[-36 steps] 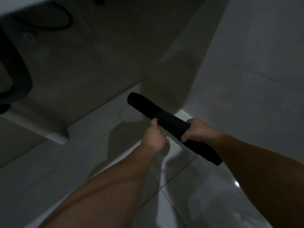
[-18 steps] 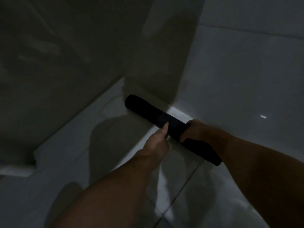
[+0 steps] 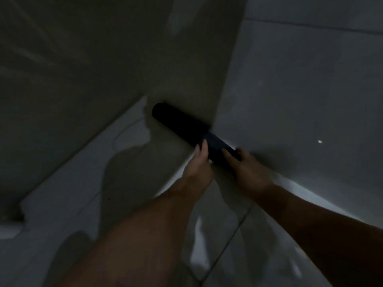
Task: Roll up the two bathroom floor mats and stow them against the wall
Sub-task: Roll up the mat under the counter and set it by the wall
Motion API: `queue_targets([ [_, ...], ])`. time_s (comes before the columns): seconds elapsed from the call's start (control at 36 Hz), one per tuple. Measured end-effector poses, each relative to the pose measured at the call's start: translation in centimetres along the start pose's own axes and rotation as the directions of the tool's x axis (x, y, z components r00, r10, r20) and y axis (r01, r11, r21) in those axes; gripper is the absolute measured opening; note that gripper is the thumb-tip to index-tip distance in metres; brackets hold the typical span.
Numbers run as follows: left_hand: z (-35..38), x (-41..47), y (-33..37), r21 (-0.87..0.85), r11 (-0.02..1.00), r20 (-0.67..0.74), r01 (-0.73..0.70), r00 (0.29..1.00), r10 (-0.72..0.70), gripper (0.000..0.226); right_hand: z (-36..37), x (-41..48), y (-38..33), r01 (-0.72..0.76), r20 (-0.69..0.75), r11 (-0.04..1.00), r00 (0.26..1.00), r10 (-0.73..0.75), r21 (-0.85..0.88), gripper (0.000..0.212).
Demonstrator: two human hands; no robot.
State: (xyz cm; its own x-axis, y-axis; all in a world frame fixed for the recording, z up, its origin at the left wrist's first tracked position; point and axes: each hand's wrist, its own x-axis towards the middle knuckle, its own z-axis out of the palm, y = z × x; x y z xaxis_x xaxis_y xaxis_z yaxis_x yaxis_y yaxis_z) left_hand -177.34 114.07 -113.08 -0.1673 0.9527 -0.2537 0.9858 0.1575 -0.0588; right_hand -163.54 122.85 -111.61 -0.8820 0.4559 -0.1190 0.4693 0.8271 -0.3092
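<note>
A dark rolled-up mat lies along the foot of the wall, its far end in the shadowed corner. My right hand grips the roll near its near end, fingers curled over the top. The fingers of my left hand press against the roll's near side just left of the right hand. The roll's near end is hidden behind my right hand. Only one mat is in view.
Light tiled wall rises to the right of the roll, and a darker wall meets it at the corner. Glossy floor tiles spread in front. A pale raised edge shows at the lower left.
The roll has moved from the air down and forward against the base of the wall. My view has tilted, and the sink-like fixture at the upper left has left the frame.
</note>
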Motion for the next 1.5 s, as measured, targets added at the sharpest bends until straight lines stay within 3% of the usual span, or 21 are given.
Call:
queue_targets([
  [0.03, -1.5, -0.1, 0.0, -0.203, 0.969, 0.048, 0.142, 0.99, -0.135, 0.057, -0.3, 1.1, -0.1, 0.035, -0.045, 0.998, 0.998, -0.037, -0.056, 0.048],
  [0.08, -1.5, 0.7, -0.8, -0.338, 0.919, -0.064, 0.203, 0.969, -0.238, 0.056, -0.5, 2.5, -0.3, -0.04, -0.092, 0.999, 0.995, 0.039, -0.014, 0.049],
  [0.11, -1.5, 0.9, -1.1, -0.39, 0.888, -0.019, 0.245, 0.962, -0.274, 0.065, -1.0, 2.6, -0.5, -0.071, -0.044, 0.993, 0.997, 0.068, -0.091, 0.051],
  [0.17, -1.4, 0.8, -1.2, -0.413, 0.878, 0.047, 0.242, 0.968, -0.245, 0.075, -1.2, 2.2, -0.7, -0.097, -0.014, 0.973, 0.995, 0.096, -0.211, 0.053],
  [0.25, -0.6, 0.7, -1.3, -0.426, 0.882, 0.018, 0.201, 0.977, -0.214, 0.078, -1.0, 0.7, -0.9, -0.017, 0.036, 0.936, 0.999, 0.031, -0.352, 0.056],
  [0.39, -0.7, 0.7, -1.3, -0.425, 0.883, 0.002, 0.2, 0.975, -0.22, 0.078, -1.7, 0.5, 0.1, 0.033, 0.156, 0.944, 0.988, 0.02, -0.329, 0.057],
  [0.58, -0.9, -0.5, -0.5, -0.468, 0.861, -0.032, 0.201, 0.969, -0.244, 0.075, -1.8, 0.0, -0.3, 0.006, 0.117, 0.961, 0.993, 0.028, -0.277, 0.055],
  [0.92, -2.8, -1.8, -0.5, -0.464, 0.85, 0.062, 0.249, 0.967, -0.249, 0.082, -2.2, -0.7, -0.1, -0.003, 0.088, 0.96, 0.996, 0.029, -0.281, 0.054],
  [1.14, -4.8, -3.3, 2.6, -0.364, 0.921, -0.219, 0.142, 0.948, -0.232, 0.056, -5.1, -4.9, 0.4, -0.02, 0.035, 0.964, 0.999, 0.03, -0.267, 0.05],
  [1.28, -5.9, -4.1, 6.3, -0.301, 0.952, -0.285, -0.046, 0.958, -0.043, 0.038, -8.5, -10.8, 1.8, -0.058, -0.1, 0.965, 0.994, 0.033, -0.255, 0.03],
  [1.5, -9.6, -4.9, 16.9, -0.29, 0.9, -0.282, -0.326, 0.928, 0.245, 0.038, -13.7, -24.3, 4.4, -0.284, -0.132, 0.91, 0.958, 0.256, -0.301, 0.013],
])
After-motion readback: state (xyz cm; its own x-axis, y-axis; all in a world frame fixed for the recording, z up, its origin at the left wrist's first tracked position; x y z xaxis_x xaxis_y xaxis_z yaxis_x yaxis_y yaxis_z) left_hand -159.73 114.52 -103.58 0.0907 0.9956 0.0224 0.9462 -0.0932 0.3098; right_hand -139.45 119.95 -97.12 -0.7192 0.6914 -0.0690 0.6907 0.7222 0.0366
